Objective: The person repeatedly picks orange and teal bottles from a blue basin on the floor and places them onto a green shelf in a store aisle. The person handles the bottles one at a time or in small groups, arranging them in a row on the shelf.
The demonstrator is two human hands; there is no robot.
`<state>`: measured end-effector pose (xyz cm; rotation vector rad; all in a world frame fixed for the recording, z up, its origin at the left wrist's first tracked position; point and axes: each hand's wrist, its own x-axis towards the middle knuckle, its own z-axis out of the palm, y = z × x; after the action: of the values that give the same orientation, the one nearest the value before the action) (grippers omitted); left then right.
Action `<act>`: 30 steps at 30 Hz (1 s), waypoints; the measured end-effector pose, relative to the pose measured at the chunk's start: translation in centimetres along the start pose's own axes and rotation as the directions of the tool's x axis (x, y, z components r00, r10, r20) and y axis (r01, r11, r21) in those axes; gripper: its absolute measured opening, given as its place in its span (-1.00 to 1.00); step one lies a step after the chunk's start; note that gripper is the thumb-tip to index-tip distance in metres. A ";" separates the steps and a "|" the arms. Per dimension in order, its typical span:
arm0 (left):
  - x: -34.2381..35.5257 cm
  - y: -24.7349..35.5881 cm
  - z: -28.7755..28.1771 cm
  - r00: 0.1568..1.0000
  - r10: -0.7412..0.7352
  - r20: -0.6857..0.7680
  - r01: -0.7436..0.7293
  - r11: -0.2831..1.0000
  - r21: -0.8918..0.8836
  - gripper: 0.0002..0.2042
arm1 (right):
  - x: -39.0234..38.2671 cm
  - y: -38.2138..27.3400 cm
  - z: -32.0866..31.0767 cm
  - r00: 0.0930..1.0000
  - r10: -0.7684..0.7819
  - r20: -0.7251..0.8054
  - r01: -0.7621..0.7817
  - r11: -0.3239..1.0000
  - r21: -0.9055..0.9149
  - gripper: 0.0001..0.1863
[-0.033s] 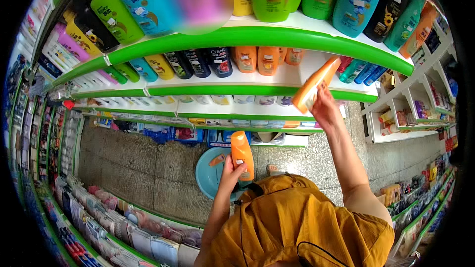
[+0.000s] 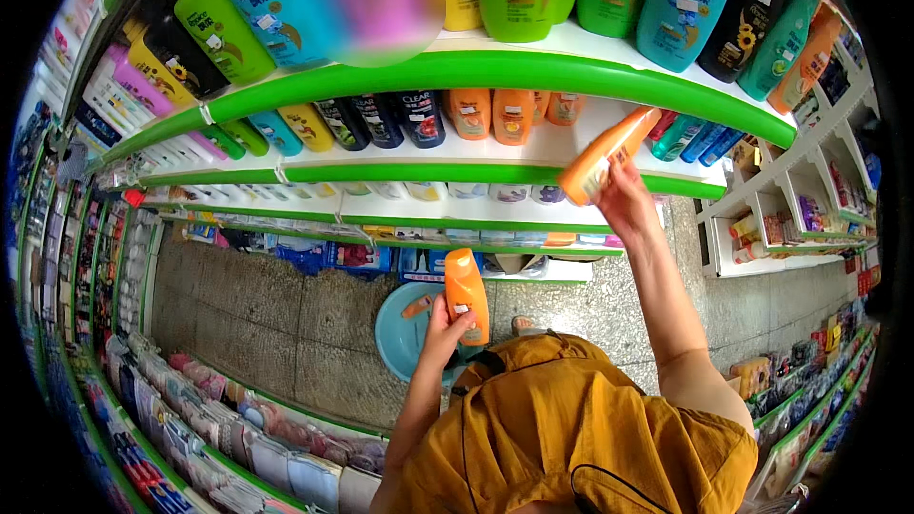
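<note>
My right hand (image 2: 628, 207) is wrapped round an orange shampoo bottle (image 2: 609, 154). It holds this bottle tilted at the front edge of the second shelf (image 2: 381, 172), on the right. My left hand (image 2: 440, 331) grips another orange shampoo bottle (image 2: 465, 284), nearly upright and lower down, over the side of a light blue basin (image 2: 383, 328) on the floor. Inside the basin lies an orange item (image 2: 417, 306), partly seen. Several orange bottles (image 2: 513, 118) stand on the second shelf, left of the bottle in my right hand.
Large shampoo bottles (image 2: 687, 5) line the top shelf with its green edge (image 2: 457, 69). Dark bottles (image 2: 422, 119) flank the orange ones, and blue and teal bottles (image 2: 703, 141) stand farther right. Packed goods (image 2: 276, 447) fill a low rack behind me on the left.
My right hand has shifted slightly, and the lower end of its bottle has moved a little up and to the left. My left hand and its bottle have risen very slightly.
</note>
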<state>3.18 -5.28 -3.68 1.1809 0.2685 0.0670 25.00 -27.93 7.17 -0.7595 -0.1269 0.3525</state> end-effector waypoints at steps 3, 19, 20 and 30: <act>0.4 -0.1 1.9 1.000 0.022 -0.003 -0.022 1.000 0.007 -0.55 | 4.8 -0.8 -0.9 0.970 -0.204 0.134 0.238 0.910 -0.340 -0.52; 0.4 -0.6 3.2 0.994 0.041 -0.100 -0.035 0.998 0.058 -0.53 | 9.4 2.4 0.1 0.885 -0.352 0.303 0.417 0.315 -0.853 -0.52; 0.4 -0.5 3.4 0.994 0.035 -0.101 -0.030 0.998 0.051 -0.52 | 9.5 2.5 0.2 0.876 -0.363 0.319 0.423 0.259 -0.868 -0.52; 4.7 3.0 7.0 0.994 0.106 0.016 -0.106 0.994 0.025 -0.49 | 2.7 0.8 0.0 0.951 -0.092 0.294 0.301 0.492 -0.817 -0.55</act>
<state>9.65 -9.56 0.76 1.2207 0.1939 0.1477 27.33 -26.38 6.61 -1.7018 -0.6357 0.1179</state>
